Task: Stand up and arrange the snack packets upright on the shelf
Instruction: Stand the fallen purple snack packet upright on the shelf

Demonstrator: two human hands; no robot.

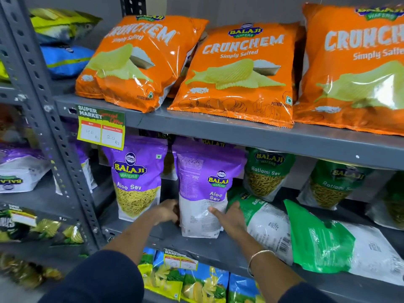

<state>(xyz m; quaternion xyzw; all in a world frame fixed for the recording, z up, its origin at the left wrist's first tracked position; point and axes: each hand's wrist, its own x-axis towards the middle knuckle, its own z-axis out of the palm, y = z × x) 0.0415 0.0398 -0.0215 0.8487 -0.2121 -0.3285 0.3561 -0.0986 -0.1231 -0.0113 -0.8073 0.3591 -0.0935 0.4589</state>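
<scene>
On the middle grey shelf (166, 235) a purple Aloo Sev packet (202, 193) stands upright, back side facing me. My left hand (167, 212) grips its lower left edge and my right hand (229, 216) presses its lower right side. Another purple Aloo Sev packet (136, 180) stands upright to its left, front facing out. To the right, two green Ratlami Sev packets lie flat: one (265, 221) beside my right hand, a second (341, 243) partly over it. Two more green Ratlami Sev packets (267, 173) (334, 182) stand at the back.
Orange Crunchem bags (236, 73) fill the shelf above, with a price tag (101, 126) on its front edge. Blue and yellow packets (196, 283) sit on the shelf below. A perforated grey upright (54, 132) separates a left rack with more packets.
</scene>
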